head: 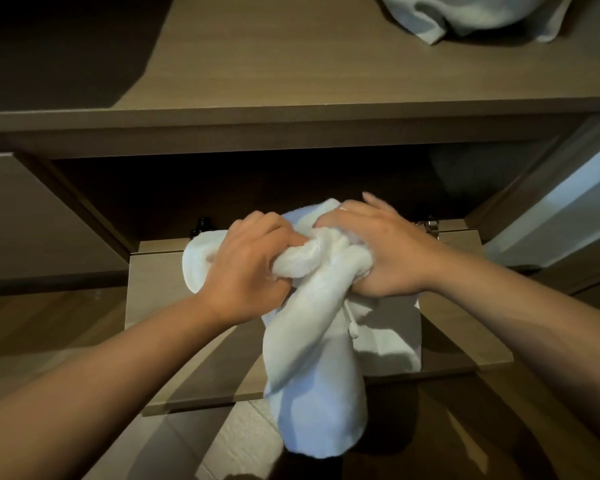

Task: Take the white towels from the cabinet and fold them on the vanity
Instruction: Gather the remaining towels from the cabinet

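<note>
At nine o'clock you have the flat brown front of the neighbouring cabinet panel (32,216), smooth and matte, with pale wood-grain floor (49,323) below it. Your left hand (246,268) comes in from seven o'clock, its fingers curled tight into a fistful of the white towel (312,358), thumb tucked under a thick rolled bunch of the fluffy terry cloth. A rounded fold of the same cloth bulges out past your knuckles toward nine o'clock.

At the centre the towel sits bunched between both hands, in front of the dark open cabinet (257,188), and hangs down toward six o'clock in a long soft drape over the dropped-open wooden door (153,306), whose surface is smooth light-brown laminate. A short cord ending in a small white ball (353,329) dangles from the cloth.

Your right hand (381,251) enters from four o'clock and grips the upper bunch, fingers wrapped over the top, thumb pressed into the pile. Just beyond it, at three o'clock, a metal hinge (428,226) shines.

At one o'clock, on the wood-grain vanity (291,64) above, another white towel (465,15) lies rumpled in loose folds.
</note>
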A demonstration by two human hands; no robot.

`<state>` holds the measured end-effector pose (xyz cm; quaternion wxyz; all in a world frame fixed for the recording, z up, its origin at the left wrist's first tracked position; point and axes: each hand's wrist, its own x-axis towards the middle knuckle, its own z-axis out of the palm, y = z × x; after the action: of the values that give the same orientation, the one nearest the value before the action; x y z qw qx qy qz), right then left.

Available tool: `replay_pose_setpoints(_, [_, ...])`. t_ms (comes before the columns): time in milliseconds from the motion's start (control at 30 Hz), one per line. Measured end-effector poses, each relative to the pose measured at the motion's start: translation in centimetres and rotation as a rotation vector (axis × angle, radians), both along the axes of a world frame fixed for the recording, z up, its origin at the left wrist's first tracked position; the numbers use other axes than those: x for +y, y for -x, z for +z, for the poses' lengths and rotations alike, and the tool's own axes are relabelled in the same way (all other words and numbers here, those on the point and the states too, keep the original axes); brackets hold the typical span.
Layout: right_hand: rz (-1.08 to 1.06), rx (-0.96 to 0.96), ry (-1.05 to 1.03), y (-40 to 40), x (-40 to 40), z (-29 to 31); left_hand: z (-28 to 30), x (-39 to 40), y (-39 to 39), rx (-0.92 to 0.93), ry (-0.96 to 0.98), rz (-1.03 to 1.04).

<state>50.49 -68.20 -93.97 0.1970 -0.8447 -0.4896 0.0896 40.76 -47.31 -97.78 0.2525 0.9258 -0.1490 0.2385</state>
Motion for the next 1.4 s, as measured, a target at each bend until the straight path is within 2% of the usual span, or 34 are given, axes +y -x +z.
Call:
replay_pose_setpoints(100, [-0.105,0.05,-0.06,0.6,0.0,-0.5,-0.4,-0.1,0.8,0.082,0.17,0.056])
replay_pose_setpoints(200, [-0.16,-0.08,0.005,0.4,-0.2,-0.2,-1.4,0.4,1.1,0.232,0.308,0.121])
replay_pose_setpoints(300, [-0.237,-0.2,0.076,-0.3,-0.7,0.7,-2.9,1.3,1.4,0.3,0.301,0.18])
replay_pose_setpoints(367, [-0.305,-0.289,0.138,-0.9,-1.3,1.4,-3.8,1.8,1.9,0.267,0.237,0.183])
replay_pose_setpoints(467, [-0.37,-0.426,0.366,-1.2,-2.0,2.0,-6.1,1.8,3.4,0.204,0.085,0.096])
replay_pose_setpoints(533, [-0.396,-0.46,0.488,-0.9,-2.8,1.9,-8.4,1.6,5.0,0.354,-0.052,0.069])
replay_pose_setpoints(633, [-0.445,-0.452,0.538,-0.6,-3.9,1.9,-12.2,1.3,7.0,0.653,-0.323,-0.002])
replay_pose_setpoints(733, [-0.445,-0.437,0.535,0.1,-3.9,1.5,-14.0,0.6,7.5,0.728,-0.488,-0.093])
replay_pose_setpoints(900, [-0.408,-0.379,0.503,0.7,-3.5,1.0,-14.6,0.0,6.6,0.77,-0.688,-0.098])
replay_pose_setpoints(1067, [-0.41,-0.35,0.524,0.9,-4.0,0.1,-15.2,-0.9,7.5,0.742,-0.771,-0.051])
replay_pose_setpoints(1233, [-0.39,-0.306,0.503,1.4,-4.3,-0.9,-15.9,-2.9,8.4,0.653,-0.855,-0.158])
replay_pose_setpoints(1400, [-0.358,-0.275,0.462,2.0,-4.5,-1.9,-15.2,-4.1,9.0,0.704,-0.912,-0.171])
